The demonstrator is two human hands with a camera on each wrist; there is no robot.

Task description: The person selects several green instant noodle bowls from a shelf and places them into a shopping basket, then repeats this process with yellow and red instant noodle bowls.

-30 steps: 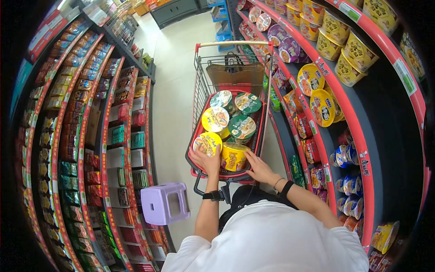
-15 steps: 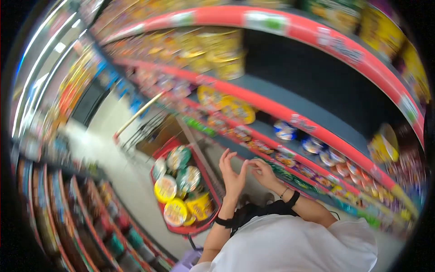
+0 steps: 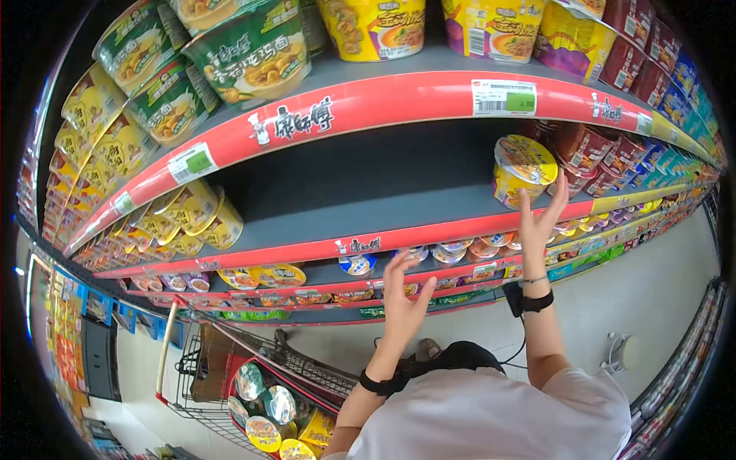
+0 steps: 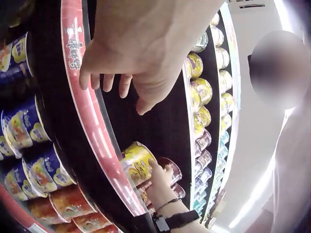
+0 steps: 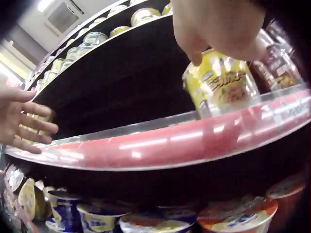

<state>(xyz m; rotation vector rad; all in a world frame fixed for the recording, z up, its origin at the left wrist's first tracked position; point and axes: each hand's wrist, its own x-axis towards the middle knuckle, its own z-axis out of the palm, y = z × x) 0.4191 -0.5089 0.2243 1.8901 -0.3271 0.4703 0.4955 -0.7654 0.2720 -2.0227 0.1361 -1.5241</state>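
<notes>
A yellow instant noodle tub (image 3: 524,162) with a printed lid stands near the right end of a dark shelf, behind the red shelf edge (image 3: 429,234). My right hand (image 3: 541,221) is at the tub's near right side, thumb and fingers spread apart. In the right wrist view its fingertips overlap the rim of the tub (image 5: 221,86). My left hand (image 3: 404,304) hangs in front of the shelf further left, fingers spread and holding nothing. The left wrist view shows this left hand (image 4: 138,51) before the dark shelf, with the tub (image 4: 138,161) beyond it.
Brown-red tubs (image 3: 580,146) stand just right of the yellow tub. Green tubs (image 3: 249,57) and yellow ones fill the shelf above. A shopping cart (image 3: 188,383) carrying several noodle tubs is at my left. A pale stool (image 3: 618,353) stands behind at right.
My hands have left the tubs in the cart, and the view has turned right to face the shelf. The right hand has reached up to the yellow tub; the left has spread away from it.
</notes>
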